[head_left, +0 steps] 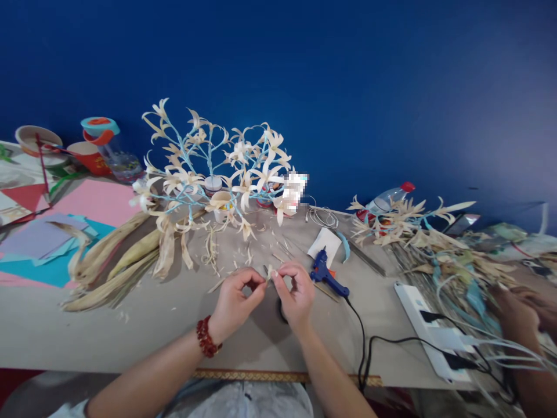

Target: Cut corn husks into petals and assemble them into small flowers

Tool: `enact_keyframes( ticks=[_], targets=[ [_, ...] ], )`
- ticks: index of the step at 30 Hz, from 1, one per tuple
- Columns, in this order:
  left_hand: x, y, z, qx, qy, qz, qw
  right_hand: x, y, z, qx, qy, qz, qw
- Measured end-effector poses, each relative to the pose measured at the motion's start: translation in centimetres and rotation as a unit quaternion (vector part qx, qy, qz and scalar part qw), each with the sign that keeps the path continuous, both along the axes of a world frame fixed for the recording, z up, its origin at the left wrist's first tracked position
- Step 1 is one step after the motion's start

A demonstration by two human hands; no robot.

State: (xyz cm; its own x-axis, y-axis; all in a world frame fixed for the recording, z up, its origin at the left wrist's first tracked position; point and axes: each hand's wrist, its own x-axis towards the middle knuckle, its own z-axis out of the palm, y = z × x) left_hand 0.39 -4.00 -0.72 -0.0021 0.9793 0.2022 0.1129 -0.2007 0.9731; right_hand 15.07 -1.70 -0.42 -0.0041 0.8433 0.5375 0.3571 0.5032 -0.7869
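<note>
Over the middle of the table, my left hand (239, 299), with a red bead bracelet at the wrist, is pinched close to my right hand. Between the fingertips of both hands is a small pale husk piece (270, 271), and my right hand (296, 290) pinches it from the other side. Behind the hands stand pale husk flowers (246, 177) on blue-wrapped stems. To the right of my right hand lies a blue glue gun (326, 274), near a white paper piece (325, 244). Thin husk scraps (212, 249) are scattered beyond my left hand.
Dried husks (126, 258) and coloured paper (47, 238) lie at left, near cups and a bottle (122, 165). At right are a white power strip (429, 331) with cables, more husk flowers (387, 223) and another person's hands (516, 310). The table's front edge (261, 375) is close.
</note>
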Motion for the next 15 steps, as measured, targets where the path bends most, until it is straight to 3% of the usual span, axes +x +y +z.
enact_keyframes(
  ticks=[15],
  targets=[
    [0.12, 0.08, -0.47, 0.002, 0.004, -0.010, 1.000, 0.34, -0.30, -0.76, 0.097, -0.115, -0.022, 0.988]
  ],
)
